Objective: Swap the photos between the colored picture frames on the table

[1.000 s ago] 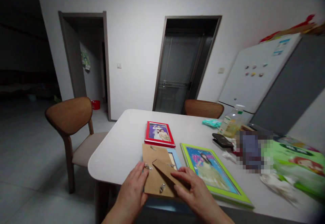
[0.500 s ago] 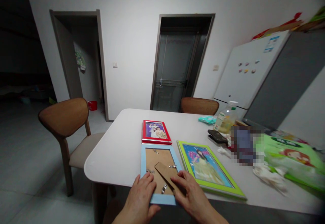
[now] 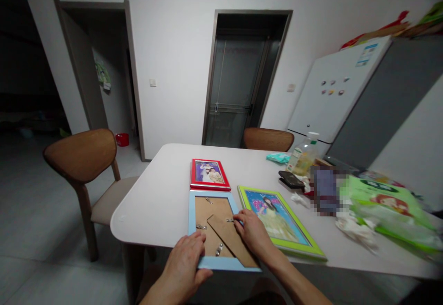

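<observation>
A light-blue photo frame [image 3: 192, 212] lies face down at the table's near edge, its brown backing board [image 3: 212, 208] showing. Small metal clips sit around the board, and a brown stand leg [image 3: 230, 240] slants across it to the lower right corner. My left hand [image 3: 183, 263] grips the frame's lower left side, fingers on top and thumb at the near edge. With closed fingers, my right hand [image 3: 252, 231] is at the right-hand metal clip [image 3: 230, 220]. Beyond lies a red photo frame [image 3: 209, 186], face up; a green photo frame [image 3: 304, 248] lies on the right, also face up.
On the white table [image 3: 152, 194] stand a bottle [image 3: 304, 155], a black wallet-like item [image 3: 290, 180], crumpled tissues [image 3: 356, 232] and a green package [image 3: 391, 203]. One wooden chair [image 3: 83, 152] is at the left, another chair [image 3: 268, 139] at the far side.
My right hand has let go of the stand leg and moved up to the right-hand clip. The leg now lies toward the lower right corner. My left hand still holds the frame.
</observation>
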`<action>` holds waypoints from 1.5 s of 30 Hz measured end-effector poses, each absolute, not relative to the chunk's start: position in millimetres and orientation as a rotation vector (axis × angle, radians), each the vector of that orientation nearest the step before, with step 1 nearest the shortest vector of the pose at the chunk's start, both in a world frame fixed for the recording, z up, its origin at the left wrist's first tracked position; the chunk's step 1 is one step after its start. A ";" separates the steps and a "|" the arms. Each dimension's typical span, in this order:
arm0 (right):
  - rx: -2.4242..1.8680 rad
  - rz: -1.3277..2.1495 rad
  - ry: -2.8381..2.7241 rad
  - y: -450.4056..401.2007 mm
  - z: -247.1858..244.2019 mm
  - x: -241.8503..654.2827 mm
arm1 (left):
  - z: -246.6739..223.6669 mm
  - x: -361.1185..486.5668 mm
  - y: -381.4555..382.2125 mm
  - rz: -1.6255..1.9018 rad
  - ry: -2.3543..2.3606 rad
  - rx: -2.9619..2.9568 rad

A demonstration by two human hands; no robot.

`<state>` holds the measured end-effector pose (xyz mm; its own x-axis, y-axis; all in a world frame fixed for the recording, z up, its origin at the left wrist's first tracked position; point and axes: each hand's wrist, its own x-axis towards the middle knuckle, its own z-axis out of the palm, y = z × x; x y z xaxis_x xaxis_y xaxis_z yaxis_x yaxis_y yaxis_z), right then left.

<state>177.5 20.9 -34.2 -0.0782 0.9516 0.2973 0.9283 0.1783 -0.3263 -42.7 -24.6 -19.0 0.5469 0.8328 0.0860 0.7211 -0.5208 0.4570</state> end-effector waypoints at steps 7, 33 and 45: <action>-1.759 0.045 -2.068 38.1 -37.4 175.4 | -22.0 -43.2 -24.5 0.469 1.267 2.441; -1.391 0.262 -2.291 -17.7 -20.3 152.7 | -24.3 -43.6 -25.4 0.451 1.291 2.433; -1.252 0.287 -2.506 -37.2 -6.8 150.1 | -19.3 -47.9 -25.0 0.455 1.266 2.380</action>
<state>150.1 -37.2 -6.8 -0.5627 0.8030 0.1962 0.7378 0.5949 -0.3190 -47.9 -25.0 -19.3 0.5358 0.8391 0.0940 0.7071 -0.5067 0.4932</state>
